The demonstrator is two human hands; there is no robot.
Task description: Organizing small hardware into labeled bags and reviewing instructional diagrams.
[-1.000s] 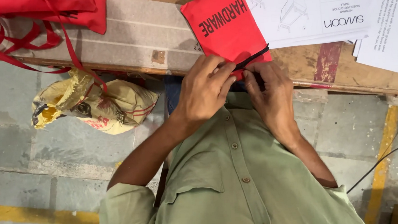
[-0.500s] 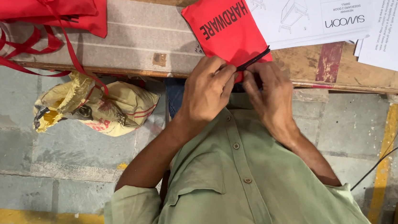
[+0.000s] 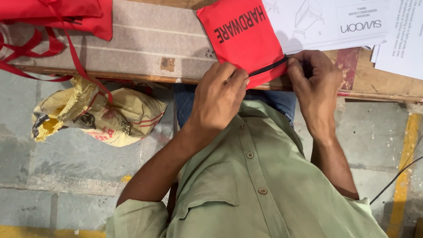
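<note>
We see a soft red zip pouch (image 3: 242,34) at the table (image 3: 128,44) edge, likely light and floppy. Our left hand (image 3: 218,97) pinches its corner; our right hand (image 3: 314,82) closes on the black zipper (image 3: 267,68), the best hold.

Open tabletop: a bare grey strip (image 3: 128,44) lies left of the red pouch (image 3: 242,32).
Right: paper sheets (image 3: 359,4) crowd the pouch, apparently touching.
Far left: red bags (image 3: 39,11) and straps block.
</note>
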